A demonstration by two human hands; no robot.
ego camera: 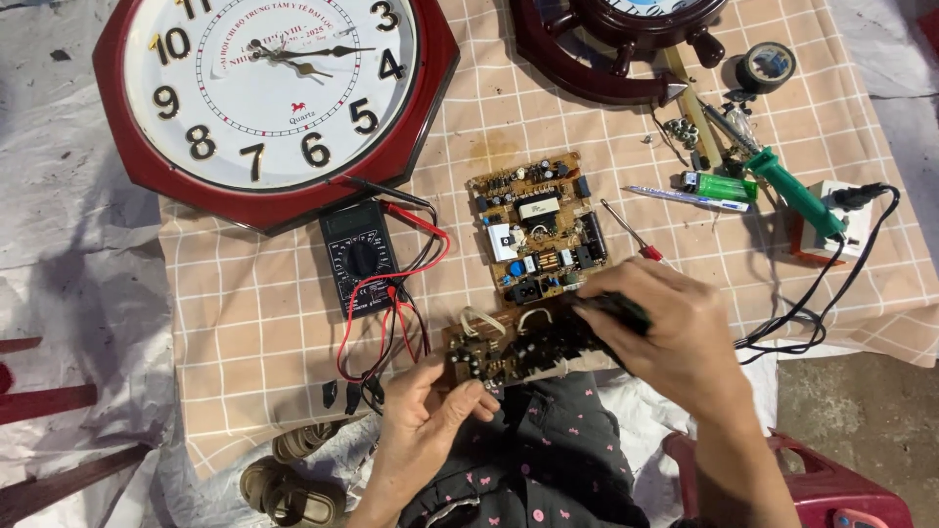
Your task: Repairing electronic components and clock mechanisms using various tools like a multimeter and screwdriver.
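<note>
1. A brown circuit board (509, 347) is being held just off the near edge of the surface (254, 323), above the person's lap, directly below the second board (539, 227), which is lying flat on the checked cloth. Its long axis is running left to right, tilting slightly up toward the right.
2. The left hand (425, 416) is gripping the board's lower left corner, its fingers (469, 391) clamped on the edge from below.
3. The right hand (675, 337) is lying over the board's right end, its fingers closing on a dark tool (614, 311) whose tip is pointing left onto the components; this hand is the nearer one to the board's middle.
4. Left of the flat board, a black multimeter (360, 256) is sitting with red and black leads (391, 323) trailing toward the held board.
5. A red-handled screwdriver (631, 233) is lying just right of the flat board; a green soldering iron (794, 191) is resting farther right.
6. An octagonal red wall clock (274, 98) is lying above and left of it.
</note>
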